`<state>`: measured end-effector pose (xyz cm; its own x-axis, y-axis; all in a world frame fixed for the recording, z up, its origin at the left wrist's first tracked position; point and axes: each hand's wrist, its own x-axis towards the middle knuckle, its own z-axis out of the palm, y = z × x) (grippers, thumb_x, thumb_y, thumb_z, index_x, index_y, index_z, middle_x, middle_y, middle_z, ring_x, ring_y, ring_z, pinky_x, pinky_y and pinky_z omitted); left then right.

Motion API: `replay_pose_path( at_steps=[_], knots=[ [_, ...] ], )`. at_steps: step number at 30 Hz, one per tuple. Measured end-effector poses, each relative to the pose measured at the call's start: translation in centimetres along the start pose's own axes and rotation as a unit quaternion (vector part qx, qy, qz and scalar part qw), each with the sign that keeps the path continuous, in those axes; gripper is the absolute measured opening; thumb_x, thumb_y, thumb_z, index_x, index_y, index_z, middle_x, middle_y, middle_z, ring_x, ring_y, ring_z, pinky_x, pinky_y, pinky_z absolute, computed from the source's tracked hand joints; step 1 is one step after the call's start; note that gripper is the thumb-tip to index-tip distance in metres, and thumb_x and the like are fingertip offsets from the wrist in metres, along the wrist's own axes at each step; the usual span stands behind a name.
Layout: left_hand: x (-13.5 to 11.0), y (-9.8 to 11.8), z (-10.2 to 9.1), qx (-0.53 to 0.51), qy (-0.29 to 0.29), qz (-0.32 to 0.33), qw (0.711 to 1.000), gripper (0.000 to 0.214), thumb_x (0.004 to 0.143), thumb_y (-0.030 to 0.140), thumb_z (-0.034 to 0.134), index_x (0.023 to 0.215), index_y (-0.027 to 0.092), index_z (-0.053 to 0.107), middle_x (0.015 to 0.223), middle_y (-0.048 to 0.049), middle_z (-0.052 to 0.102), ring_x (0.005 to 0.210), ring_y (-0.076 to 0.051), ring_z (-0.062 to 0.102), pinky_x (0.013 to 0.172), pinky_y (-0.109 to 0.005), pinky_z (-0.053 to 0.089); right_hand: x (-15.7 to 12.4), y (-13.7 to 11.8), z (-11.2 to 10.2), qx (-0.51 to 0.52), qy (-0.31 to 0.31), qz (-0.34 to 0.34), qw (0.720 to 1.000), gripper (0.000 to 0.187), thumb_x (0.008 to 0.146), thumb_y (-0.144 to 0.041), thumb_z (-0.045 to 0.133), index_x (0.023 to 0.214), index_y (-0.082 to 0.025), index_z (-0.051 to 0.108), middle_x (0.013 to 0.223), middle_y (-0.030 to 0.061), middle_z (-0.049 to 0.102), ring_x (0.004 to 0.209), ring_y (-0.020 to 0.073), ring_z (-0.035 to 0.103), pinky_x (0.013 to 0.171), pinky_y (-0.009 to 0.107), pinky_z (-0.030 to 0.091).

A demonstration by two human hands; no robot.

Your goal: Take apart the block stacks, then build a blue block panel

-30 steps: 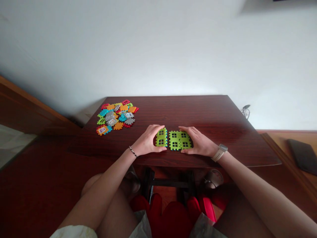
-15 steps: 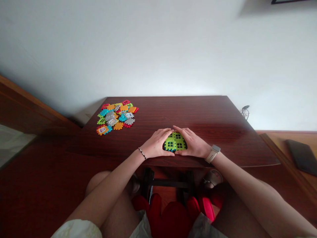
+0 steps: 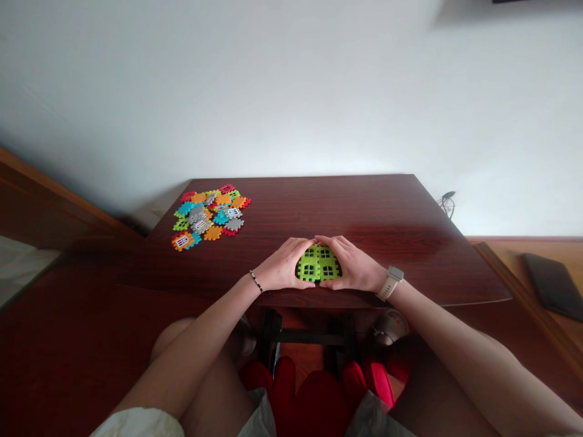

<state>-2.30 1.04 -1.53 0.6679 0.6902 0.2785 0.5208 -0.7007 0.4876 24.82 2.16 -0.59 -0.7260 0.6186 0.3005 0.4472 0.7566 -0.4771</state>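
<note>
Dark brown table [image 3: 328, 209], multicoloured tiles [image 3: 200, 212] in a heap at left, green windowed tiles [image 3: 318, 263] near front edge

Cream-strapped watch [image 3: 391, 282], black-and-white bracelet [image 3: 256, 281]

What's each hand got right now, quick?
Left hand: closed on the left side of the green pieces, thumb at the near edge.
Right hand: closed on their right side, thumb also at the near edge.

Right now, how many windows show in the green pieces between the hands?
4: upper left window, lower left window near the left hand; upper right window, lower right window near the right hand. Hands may hide more.
</note>
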Motion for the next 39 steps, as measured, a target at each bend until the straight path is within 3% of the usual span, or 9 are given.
replay_pose_path(
  at_steps=[7, 11, 16, 23, 31, 33, 36, 39],
  knots=[
    [-0.4, 0.1, -0.5, -0.027, -0.02, -0.002, 0.999, 0.113, 0.073, 0.043, 0.098, 0.165, 0.028, 0.034, 0.155, -0.0167, 0.055, 0.144, -0.039, 0.055, 0.122, -0.062, 0.049, -0.5, 0.0, -0.5, 0.014, -0.011, -0.002, 1.0, 0.113, 0.077, -0.052, 0.094, 0.168, -0.026, 0.032, 0.156, 0.0181, 0.058, 0.138, 0.0422, 0.058, 0.118, 0.064, 0.05],
    [-0.9, -0.1, -0.7, -0.014, -0.019, -0.008, 1.0, 0.115, 0.074, 0.048, 0.098, 0.167, 0.026, 0.033, 0.158, -0.0182, 0.053, 0.147, -0.038, 0.053, 0.125, -0.061, 0.047, -1.4, 1.0, -1.8, -0.006, 0.009, 0.019, 1.0, 0.113, 0.08, -0.056, 0.092, 0.17, -0.026, 0.03, 0.149, 0.0182, 0.062, 0.135, 0.0432, 0.06, 0.116, 0.065, 0.052],
    [-1.3, -0.2, 0.0, -0.013, 0.002, -0.036, 0.999, 0.136, 0.072, 0.057, 0.099, 0.174, 0.029, 0.013, 0.167, -0.0205, 0.046, 0.155, -0.041, 0.047, 0.127, -0.063, 0.044, -2.0, 1.7, -3.1, 0.025, 0.073, 0.072, 0.994, 0.112, 0.086, -0.061, 0.085, 0.174, -0.029, 0.023, 0.15, 0.0164, 0.061, 0.137, 0.042, 0.06, 0.117, 0.064, 0.052],
    [-1.3, -0.2, 1.1, -0.004, 0.048, -0.024, 0.999, 0.152, 0.071, 0.058, 0.099, 0.174, 0.033, -0.009, 0.173, -0.0243, 0.034, 0.161, -0.044, 0.04, 0.128, -0.066, 0.043, 0.6, -1.5, -0.5, 0.046, 0.058, 0.022, 0.997, 0.118, 0.088, -0.063, 0.084, 0.177, -0.031, 0.013, 0.155, 0.0167, 0.059, 0.141, 0.0415, 0.058, 0.119, 0.063, 0.051],
    [-1.5, -0.2, 1.1, -0.019, 0.049, -0.004, 0.999, 0.153, 0.071, 0.064, 0.096, 0.174, 0.029, -0.013, 0.179, -0.0285, 0.017, 0.167, -0.046, 0.024, 0.132, -0.066, 0.037, 2.3, -2.4, 1.7, 0.041, 0.034, -0.001, 0.999, 0.13, 0.082, -0.076, 0.083, 0.178, -0.028, 0.011, 0.162, 0.0203, 0.054, 0.145, 0.0449, 0.054, 0.12, 0.067, 0.047],
    [-1.6, -0.1, 1.0, -0.015, 0.041, -0.001, 0.999, 0.157, 0.07, 0.064, 0.097, 0.173, 0.029, -0.017, 0.18, -0.0296, 0.012, 0.168, -0.046, 0.02, 0.132, -0.068, 0.036, 2.3, -2.5, 1.6, 0.055, 0.042, -0.003, 0.998, 0.123, 0.087, -0.075, 0.079, 0.178, -0.028, 0.011, 0.167, 0.0198, 0.049, 0.149, 0.0439, 0.051, 0.122, 0.066, 0.046],
    [-1.9, 0.6, 1.4, 0.009, 0.049, -0.018, 0.999, 0.161, 0.069, 0.064, 0.098, 0.172, 0.029, -0.022, 0.18, -0.03, 0.012, 0.168, -0.048, 0.02, 0.131, -0.069, 0.037, 2.1, -2.2, 1.2, 0.076, 0.065, 0.029, 0.995, 0.092, 0.104, -0.062, 0.064, 0.177, -0.03, 0.018, 0.172, 0.0163, 0.045, 0.153, 0.0393, 0.049, 0.125, 0.064, 0.045],
    [-2.1, 2.3, 2.4, 0.056, 0.094, -0.087, 0.99, 0.153, 0.074, 0.068, 0.093, 0.173, 0.027, -0.015, 0.176, -0.03, 0.025, 0.162, -0.051, 0.034, 0.127, -0.071, 0.039, 1.9, -1.5, 1.2, 0.119, 0.071, 0.081, 0.987, 0.075, 0.11, -0.051, 0.054, 0.175, -0.031, 0.023, 0.16, 0.0138, 0.06, 0.142, 0.0334, 0.063, 0.119, 0.057, 0.053]
  ],
)
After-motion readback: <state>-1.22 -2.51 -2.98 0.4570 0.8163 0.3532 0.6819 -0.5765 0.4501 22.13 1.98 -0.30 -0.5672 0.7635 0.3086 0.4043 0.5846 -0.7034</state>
